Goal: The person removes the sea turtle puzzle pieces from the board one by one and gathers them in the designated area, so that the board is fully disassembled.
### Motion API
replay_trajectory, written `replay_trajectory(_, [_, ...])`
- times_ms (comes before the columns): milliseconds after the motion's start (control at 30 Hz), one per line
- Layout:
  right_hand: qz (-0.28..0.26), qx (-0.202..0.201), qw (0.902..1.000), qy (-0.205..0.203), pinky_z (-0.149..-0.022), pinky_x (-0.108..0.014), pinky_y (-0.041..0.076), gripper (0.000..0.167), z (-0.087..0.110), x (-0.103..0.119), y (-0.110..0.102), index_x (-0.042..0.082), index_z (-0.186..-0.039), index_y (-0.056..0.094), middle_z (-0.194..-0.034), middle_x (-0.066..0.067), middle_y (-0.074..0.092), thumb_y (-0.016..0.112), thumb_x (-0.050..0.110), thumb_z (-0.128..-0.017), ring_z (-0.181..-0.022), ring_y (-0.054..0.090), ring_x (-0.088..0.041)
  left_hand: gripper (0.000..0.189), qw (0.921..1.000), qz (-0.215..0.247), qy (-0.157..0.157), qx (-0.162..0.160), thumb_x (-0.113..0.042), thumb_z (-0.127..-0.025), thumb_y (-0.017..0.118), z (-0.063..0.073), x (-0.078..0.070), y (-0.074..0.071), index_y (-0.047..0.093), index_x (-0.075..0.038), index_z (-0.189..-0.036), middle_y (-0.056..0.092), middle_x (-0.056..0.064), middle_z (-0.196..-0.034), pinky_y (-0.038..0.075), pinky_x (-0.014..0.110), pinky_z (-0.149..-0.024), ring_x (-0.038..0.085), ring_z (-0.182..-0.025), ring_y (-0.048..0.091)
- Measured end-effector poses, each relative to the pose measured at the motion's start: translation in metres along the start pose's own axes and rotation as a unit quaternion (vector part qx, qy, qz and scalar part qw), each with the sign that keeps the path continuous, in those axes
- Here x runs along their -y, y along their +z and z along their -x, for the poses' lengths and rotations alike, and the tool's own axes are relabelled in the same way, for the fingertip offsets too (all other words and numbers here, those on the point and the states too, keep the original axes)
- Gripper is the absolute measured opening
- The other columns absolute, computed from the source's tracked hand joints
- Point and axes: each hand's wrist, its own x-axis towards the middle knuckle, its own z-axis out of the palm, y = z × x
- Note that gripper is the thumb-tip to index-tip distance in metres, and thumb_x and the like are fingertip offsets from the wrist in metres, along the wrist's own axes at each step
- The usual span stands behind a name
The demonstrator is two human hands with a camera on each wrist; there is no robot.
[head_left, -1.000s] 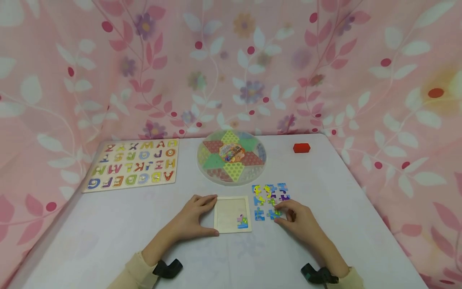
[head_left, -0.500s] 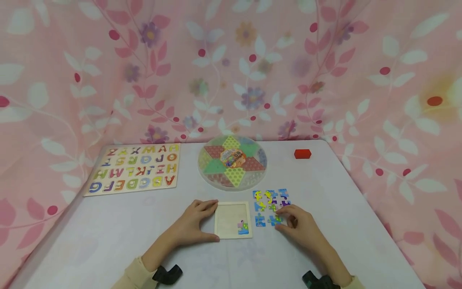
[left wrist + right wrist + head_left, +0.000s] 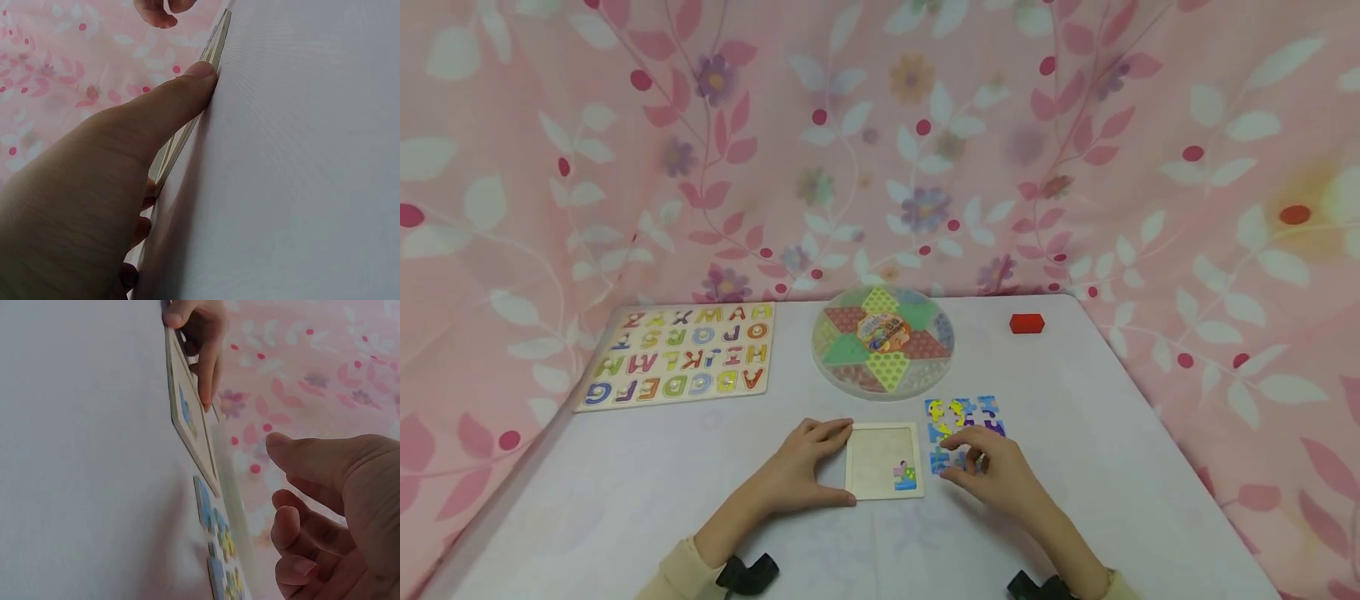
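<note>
A small wooden puzzle tray (image 3: 874, 454) lies flat on the table, with a few joined jigsaw pieces (image 3: 906, 477) in its lower right corner. My left hand (image 3: 797, 471) holds the tray by its left side, thumb at the near corner and fingertips at the far corner. Right of the tray lie several loose blue, yellow and purple jigsaw pieces (image 3: 936, 409). My right hand (image 3: 996, 471) hovers over them and hides some. In the right wrist view, its thumb (image 3: 281, 442) stands apart from the bent fingers, and no piece shows between them.
A wooden alphabet board (image 3: 681, 358) lies at the back left. Behind the tray is a round, clear-covered board game (image 3: 886, 367). A red block (image 3: 1027, 323) sits at the back right. A pink floral curtain (image 3: 880, 167) hangs behind the white-covered table (image 3: 662, 483).
My right hand has moved left over the loose pieces, closer to the tray. My left hand stays at the tray. The head view has tilted slightly up.
</note>
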Motion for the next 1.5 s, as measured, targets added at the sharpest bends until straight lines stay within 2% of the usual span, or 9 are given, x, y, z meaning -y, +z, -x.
replay_trajectory(133, [-0.032,0.053,0.9981,0.005,-0.066,-0.022,0.051,0.032,-0.006,0.007,0.015,0.008,-0.117,0.077,-0.105,-0.003,0.075,0.088,0.018,-0.089,-0.076,0.057,-0.004,0.107,1.0000,0.005,-0.006,0.000,-0.069,-0.077,0.086,0.000,0.001,0.001,0.051,-0.009,-0.158,0.047,-0.002,-0.164,0.044,0.051,-0.108,0.019,-0.130,0.046])
replay_trajectory(300, [-0.042,0.085,0.9950,0.033,-0.060,-0.021,0.048,0.033,0.001,0.011,0.030,0.006,-0.121,0.076,-0.094,0.005,0.070,0.084,0.021,-0.093,-0.068,0.053,-0.001,0.108,0.9999,0.010,-0.001,0.010,-0.071,-0.076,0.085,-0.003,0.001,0.003,0.050,-0.011,-0.159,0.046,-0.004,-0.165,0.043,0.050,-0.109,0.016,-0.130,0.045])
replay_trajectory(533, [-0.016,0.087,0.9943,0.060,-0.056,-0.021,0.041,0.033,0.009,0.010,0.038,0.007,-0.121,0.077,-0.085,0.012,0.061,0.085,0.022,-0.092,-0.064,0.047,-0.001,0.109,0.9998,0.016,0.000,0.009,-0.070,-0.075,0.086,0.000,-0.002,0.006,0.050,-0.009,-0.158,0.047,-0.003,-0.165,0.043,0.050,-0.108,0.015,-0.128,0.045])
replay_trajectory(700, [0.010,0.095,0.9939,0.056,-0.058,-0.022,0.041,0.035,0.009,0.009,0.041,0.011,-0.120,0.079,-0.086,0.011,0.059,0.087,0.028,-0.090,-0.066,0.046,-0.002,0.108,0.9998,0.014,-0.005,0.014,-0.070,-0.076,0.085,0.002,-0.003,0.007,0.050,-0.010,-0.159,0.046,-0.003,-0.165,0.043,0.051,-0.109,0.016,-0.130,0.045])
replay_trajectory(900, [0.037,0.098,0.9936,0.042,-0.059,-0.022,0.040,0.040,0.006,0.010,0.042,0.015,-0.125,0.079,-0.087,0.012,0.055,0.087,0.032,-0.089,-0.068,0.045,-0.001,0.107,1.0000,0.006,0.001,0.005,-0.071,-0.077,0.085,0.004,-0.001,0.005,0.051,-0.009,-0.158,0.047,-0.001,-0.164,0.044,0.051,-0.108,0.016,-0.129,0.046])
replay_trajectory(1233, [0.034,0.092,0.9941,0.046,-0.063,-0.023,0.043,0.031,0.000,0.010,0.042,0.020,-0.117,0.078,-0.090,0.011,0.056,0.087,0.032,-0.089,-0.072,0.047,-0.003,0.105,0.9999,0.001,0.007,-0.012,-0.069,-0.077,0.086,0.002,-0.001,0.003,0.053,-0.007,-0.156,0.049,0.000,-0.163,0.045,0.050,-0.106,0.017,-0.127,0.049])
replay_trajectory(1500, [0.039,0.087,0.9942,0.049,-0.063,-0.022,0.043,0.032,0.000,0.013,0.043,0.019,-0.116,0.077,-0.094,0.010,0.055,0.088,0.030,-0.088,-0.073,0.046,-0.003,0.105,1.0000,0.003,0.000,-0.006,-0.068,-0.077,0.086,0.003,-0.001,0.002,0.053,-0.009,-0.157,0.049,0.000,-0.163,0.045,0.050,-0.106,0.016,-0.127,0.048])
